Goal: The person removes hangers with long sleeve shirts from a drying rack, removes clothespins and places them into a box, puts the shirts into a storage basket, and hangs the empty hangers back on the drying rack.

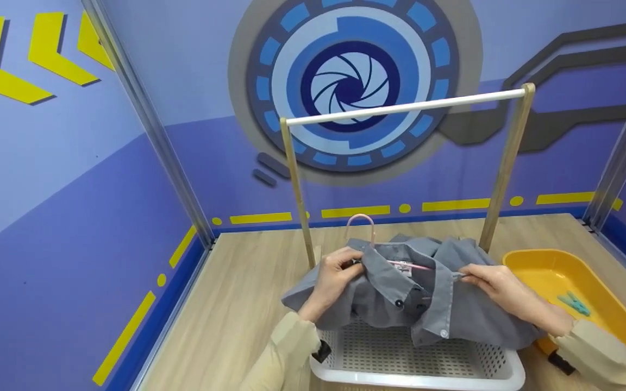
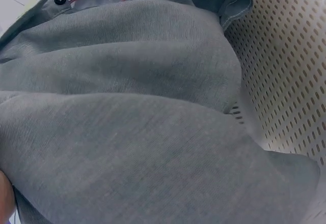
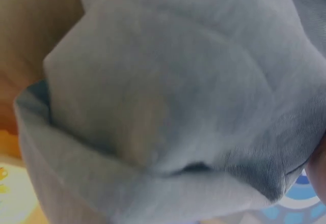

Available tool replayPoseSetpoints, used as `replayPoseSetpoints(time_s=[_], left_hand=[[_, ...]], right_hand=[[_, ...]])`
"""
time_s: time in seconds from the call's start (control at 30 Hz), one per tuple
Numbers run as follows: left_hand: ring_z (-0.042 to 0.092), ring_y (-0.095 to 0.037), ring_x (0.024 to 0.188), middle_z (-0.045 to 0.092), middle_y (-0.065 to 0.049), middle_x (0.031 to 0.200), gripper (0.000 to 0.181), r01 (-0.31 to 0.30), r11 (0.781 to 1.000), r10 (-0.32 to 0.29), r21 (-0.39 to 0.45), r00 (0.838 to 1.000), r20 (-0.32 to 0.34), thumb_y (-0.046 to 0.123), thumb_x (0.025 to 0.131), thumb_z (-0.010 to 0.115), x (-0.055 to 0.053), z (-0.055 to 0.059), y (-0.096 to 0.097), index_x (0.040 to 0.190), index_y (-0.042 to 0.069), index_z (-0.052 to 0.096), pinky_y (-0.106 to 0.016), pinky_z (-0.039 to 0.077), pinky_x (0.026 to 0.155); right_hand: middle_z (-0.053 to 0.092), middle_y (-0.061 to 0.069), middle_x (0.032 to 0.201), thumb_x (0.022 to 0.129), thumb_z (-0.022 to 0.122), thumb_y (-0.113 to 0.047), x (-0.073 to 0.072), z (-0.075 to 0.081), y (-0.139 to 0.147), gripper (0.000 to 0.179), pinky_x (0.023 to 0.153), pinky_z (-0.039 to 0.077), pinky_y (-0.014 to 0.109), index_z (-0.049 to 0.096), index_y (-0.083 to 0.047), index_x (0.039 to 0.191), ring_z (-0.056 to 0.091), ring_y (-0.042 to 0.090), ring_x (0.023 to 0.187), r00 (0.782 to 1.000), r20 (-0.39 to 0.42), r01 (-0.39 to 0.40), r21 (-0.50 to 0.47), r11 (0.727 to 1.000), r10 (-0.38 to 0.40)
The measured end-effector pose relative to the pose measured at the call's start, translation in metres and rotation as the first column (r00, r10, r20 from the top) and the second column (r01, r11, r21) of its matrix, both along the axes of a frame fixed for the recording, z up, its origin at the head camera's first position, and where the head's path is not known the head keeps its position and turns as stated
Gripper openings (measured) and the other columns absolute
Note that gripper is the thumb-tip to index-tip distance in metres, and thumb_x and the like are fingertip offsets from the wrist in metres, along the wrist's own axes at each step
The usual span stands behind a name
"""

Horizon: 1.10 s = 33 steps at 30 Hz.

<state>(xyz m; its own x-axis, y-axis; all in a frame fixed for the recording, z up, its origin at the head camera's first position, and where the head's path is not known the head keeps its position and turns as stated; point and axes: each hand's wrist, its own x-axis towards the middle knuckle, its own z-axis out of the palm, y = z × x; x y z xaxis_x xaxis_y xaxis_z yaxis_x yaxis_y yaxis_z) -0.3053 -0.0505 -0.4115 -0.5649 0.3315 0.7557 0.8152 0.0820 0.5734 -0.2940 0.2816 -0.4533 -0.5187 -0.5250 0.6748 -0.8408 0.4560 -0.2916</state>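
A grey button-up shirt (image 1: pixel 389 309) is held up over a white perforated basket (image 1: pixel 416 377), its collar parted at the front. Inside the collar sits a pink hanger (image 1: pixel 362 217), its hook standing up beside the left hand and part of its bar showing in the neck opening. My left hand (image 1: pixel 336 277) pinches the collar on the left side. On the other side, my right hand (image 1: pixel 500 288) pinches the shirt's edge near the collar. Grey cloth (image 2: pixel 127 142) fills most of the left wrist view, and draped cloth (image 3: pixel 168 81) covers much of the right wrist view.
Behind the shirt stands a rack with a white rail (image 1: pixel 405 108) on wooden posts. A yellow tray (image 1: pixel 606 288) to the right holds teal clothespins (image 1: pixel 575 304). The wooden tabletop (image 1: pixel 226 304) runs back to a patterned blue wall (image 1: pixel 210 157).
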Motion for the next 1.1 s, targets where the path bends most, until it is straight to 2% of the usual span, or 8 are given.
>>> replayPoseSetpoints(time_s=[0.2, 0.33, 0.53, 0.6, 0.7, 0.83, 0.93, 1.1], left_hand=[[0.048, -0.016, 0.062, 0.06, -0.014, 0.077, 0.013, 0.023, 1.0, -0.023, -0.01, 0.998, 0.05, -0.01, 0.078, 0.061, 0.0, 0.004, -0.004, 0.088, -0.005, 0.067, -0.023, 0.038, 0.057], [0.05, -0.015, 0.066, 0.061, -0.014, 0.079, 0.015, 0.041, 0.999, -0.039, -0.02, 0.996, 0.075, -0.011, 0.077, 0.061, 0.0, 0.007, -0.006, 0.089, -0.006, 0.067, -0.023, 0.039, 0.059], [0.055, -0.019, 0.072, 0.062, -0.016, 0.082, 0.015, 0.092, 0.996, -0.09, -0.002, 0.986, 0.14, -0.013, 0.077, 0.061, -0.001, 0.007, -0.008, 0.091, -0.009, 0.066, -0.026, 0.044, 0.065], [0.055, -0.02, 0.072, 0.062, -0.016, 0.082, 0.016, 0.094, 0.996, -0.092, -0.008, 0.985, 0.149, -0.013, 0.077, 0.061, 0.0, 0.008, -0.008, 0.091, -0.009, 0.066, -0.026, 0.044, 0.065], [0.054, -0.02, 0.07, 0.062, -0.016, 0.082, 0.016, 0.092, 0.996, -0.087, -0.023, 0.984, 0.152, -0.012, 0.078, 0.061, 0.0, 0.011, -0.007, 0.093, -0.009, 0.067, -0.025, 0.043, 0.063], [0.052, -0.017, 0.068, 0.062, -0.016, 0.082, 0.018, 0.081, 0.997, -0.077, -0.02, 0.984, 0.162, -0.012, 0.079, 0.06, 0.001, 0.014, -0.005, 0.095, -0.009, 0.066, -0.024, 0.04, 0.061], [0.05, -0.014, 0.067, 0.062, -0.014, 0.081, 0.018, 0.06, 0.998, -0.056, -0.019, 0.985, 0.16, -0.013, 0.078, 0.059, 0.001, 0.016, -0.004, 0.094, -0.009, 0.067, -0.022, 0.039, 0.06], [0.046, -0.011, 0.063, 0.061, -0.012, 0.077, 0.017, 0.021, 0.999, -0.018, -0.027, 0.991, 0.135, -0.014, 0.076, 0.059, 0.001, 0.017, -0.002, 0.09, -0.008, 0.067, -0.021, 0.037, 0.058]], right_hand=[[0.064, 0.0, 0.084, 0.066, 0.065, 0.021, 0.002, -0.002, 0.011, 0.037, 0.067, 0.042, 0.011, 0.066, -0.004, 0.094, 0.06, 0.012, 0.072, 0.999, -0.044, -0.026, -0.029, 0.999, 0.025], [0.065, 0.0, 0.087, 0.068, 0.064, 0.02, 0.004, -0.003, 0.016, 0.038, 0.068, 0.042, 0.011, 0.067, -0.004, 0.097, 0.06, 0.01, 0.074, 0.999, -0.018, -0.039, -0.036, 0.999, 0.039], [0.066, 0.005, 0.09, 0.068, 0.062, 0.023, 0.001, -0.011, 0.025, 0.042, 0.069, 0.042, 0.012, 0.067, -0.001, 0.1, 0.061, 0.011, 0.077, 0.992, 0.014, -0.122, -0.092, 0.988, 0.124], [0.066, 0.005, 0.09, 0.069, 0.061, 0.024, 0.001, -0.012, 0.026, 0.041, 0.069, 0.043, 0.012, 0.067, -0.002, 0.101, 0.061, 0.011, 0.076, 0.991, 0.038, -0.121, -0.105, 0.987, 0.126], [0.065, 0.001, 0.09, 0.074, 0.061, 0.019, 0.006, -0.008, 0.023, 0.036, 0.066, 0.043, 0.013, 0.067, -0.003, 0.101, 0.06, 0.01, 0.074, 0.995, 0.087, -0.037, -0.094, 0.995, 0.046], [0.064, -0.002, 0.095, 0.078, 0.065, 0.006, 0.018, 0.005, 0.01, 0.032, 0.068, 0.043, 0.013, 0.064, -0.005, 0.109, 0.06, 0.011, 0.078, 0.982, 0.108, 0.165, -0.074, 0.983, -0.157], [0.061, 0.002, 0.104, 0.077, 0.071, -0.006, 0.026, 0.016, -0.007, 0.045, 0.075, 0.043, 0.019, 0.057, -0.005, 0.119, 0.058, 0.017, 0.087, 0.969, 0.038, 0.245, -0.065, 0.967, -0.243], [0.054, 0.008, 0.118, 0.075, 0.074, -0.03, 0.033, 0.02, -0.033, 0.067, 0.078, 0.044, 0.033, 0.047, -0.005, 0.131, 0.054, 0.024, 0.1, 0.944, -0.185, 0.275, -0.022, 0.961, -0.275]])
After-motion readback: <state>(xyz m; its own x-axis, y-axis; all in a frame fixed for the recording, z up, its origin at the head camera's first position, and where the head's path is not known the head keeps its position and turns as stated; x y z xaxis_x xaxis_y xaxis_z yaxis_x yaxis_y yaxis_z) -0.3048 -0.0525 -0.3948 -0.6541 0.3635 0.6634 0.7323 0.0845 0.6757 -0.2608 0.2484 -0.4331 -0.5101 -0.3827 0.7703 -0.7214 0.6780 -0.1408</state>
